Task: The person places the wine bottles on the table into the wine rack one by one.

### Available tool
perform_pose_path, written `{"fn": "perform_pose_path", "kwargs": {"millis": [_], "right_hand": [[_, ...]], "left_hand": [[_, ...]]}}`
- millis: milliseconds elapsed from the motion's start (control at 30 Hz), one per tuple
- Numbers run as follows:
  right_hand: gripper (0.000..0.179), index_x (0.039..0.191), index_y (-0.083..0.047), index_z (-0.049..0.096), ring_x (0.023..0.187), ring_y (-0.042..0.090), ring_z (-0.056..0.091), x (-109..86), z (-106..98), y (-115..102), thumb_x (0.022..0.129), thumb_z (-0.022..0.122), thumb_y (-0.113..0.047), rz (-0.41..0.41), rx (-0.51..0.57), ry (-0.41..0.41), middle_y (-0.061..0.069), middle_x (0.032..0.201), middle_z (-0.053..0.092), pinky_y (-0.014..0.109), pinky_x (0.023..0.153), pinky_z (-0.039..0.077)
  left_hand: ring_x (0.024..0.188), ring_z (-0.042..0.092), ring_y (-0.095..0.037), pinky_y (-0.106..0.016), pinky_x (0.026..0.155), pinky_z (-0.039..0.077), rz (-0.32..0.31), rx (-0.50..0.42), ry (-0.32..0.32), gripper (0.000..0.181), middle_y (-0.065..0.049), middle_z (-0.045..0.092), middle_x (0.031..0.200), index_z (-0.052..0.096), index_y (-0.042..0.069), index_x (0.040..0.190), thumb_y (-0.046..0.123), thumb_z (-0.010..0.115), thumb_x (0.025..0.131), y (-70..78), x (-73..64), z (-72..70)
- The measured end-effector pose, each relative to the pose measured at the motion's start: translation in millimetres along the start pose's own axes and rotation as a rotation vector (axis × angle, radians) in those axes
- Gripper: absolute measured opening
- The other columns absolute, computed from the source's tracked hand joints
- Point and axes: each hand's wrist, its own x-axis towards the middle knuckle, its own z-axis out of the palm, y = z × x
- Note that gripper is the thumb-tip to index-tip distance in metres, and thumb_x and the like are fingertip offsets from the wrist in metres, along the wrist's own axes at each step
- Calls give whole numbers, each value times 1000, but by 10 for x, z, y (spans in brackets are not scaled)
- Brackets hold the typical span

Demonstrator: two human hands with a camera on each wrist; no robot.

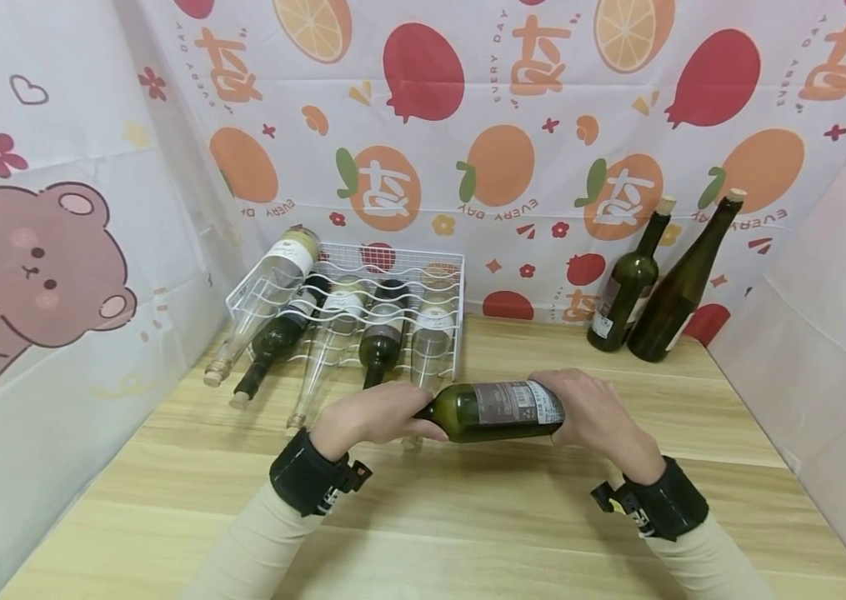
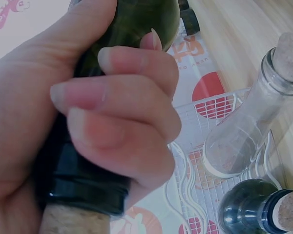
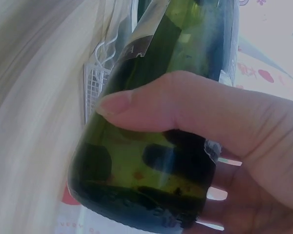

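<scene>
A green glass wine bottle (image 1: pixel 501 411) with a grey-brown label lies level between my two hands, above the table in the head view. My left hand (image 1: pixel 381 414) wraps its fingers round the bottle's dark neck. A cork (image 2: pixel 74 221) sticks out past that grip in the left wrist view. At the base end, my right hand (image 1: pixel 589 412) holds the bottle, its thumb across the glass in the right wrist view. Just beyond the hands stands a white wire rack (image 1: pixel 460 321) with several bottles lying in it, necks toward me; one is the clear corked bottle (image 2: pixel 244 117).
Two corked dark green bottles, one shorter (image 1: pixel 628 283) and one taller (image 1: pixel 681 287), stand upright at the back right. The wooden table (image 1: pixel 423 533) is bounded by printed cloth (image 1: pixel 498 83) at the back and sides.
</scene>
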Motion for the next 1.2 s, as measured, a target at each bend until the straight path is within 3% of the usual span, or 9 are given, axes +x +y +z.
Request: {"fn": "perform_pose_path", "kwargs": {"millis": [300,533,800,1000,1200], "right_hand": [[84,128,-18,65,106,29,64,-5,-44,65,53,103,-16,-37,18,-45,4,118,73,48,75,54],[94,142,-8,57,114,32,63,16,-94,95,59,101,-16,-23,98,-54,14,129,68,51,95,54],[108,152,-2,44,133,43,56,0,-197,166,62,101,-20,47,96,-42,24,146,57,60,109,47],[101,148,2,48,134,46,55,-23,-249,250,64,99,-21,84,71,-38,26,147,57,61,108,47],[86,140,7,54,130,48,57,-36,-265,301,71,95,-22,123,77,-112,29,139,61,60,107,48]], "left_hand": [[62,53,-6,-26,66,47,18,18,23,34,8,57,71,62,17,81,46,69,96,-14,3,-11],[66,54,-6,-27,67,48,26,15,53,31,6,62,76,63,14,96,45,70,96,-25,-61,-79],[64,51,-7,-26,65,45,15,48,100,33,8,56,72,62,15,84,45,71,95,-31,-141,-193],[61,53,-7,-27,63,47,-44,35,123,35,6,59,71,62,15,86,48,70,95,-81,-205,-272],[64,52,-8,-28,64,46,-72,31,154,37,5,57,72,62,14,86,49,69,95,-131,-241,-341]]}}
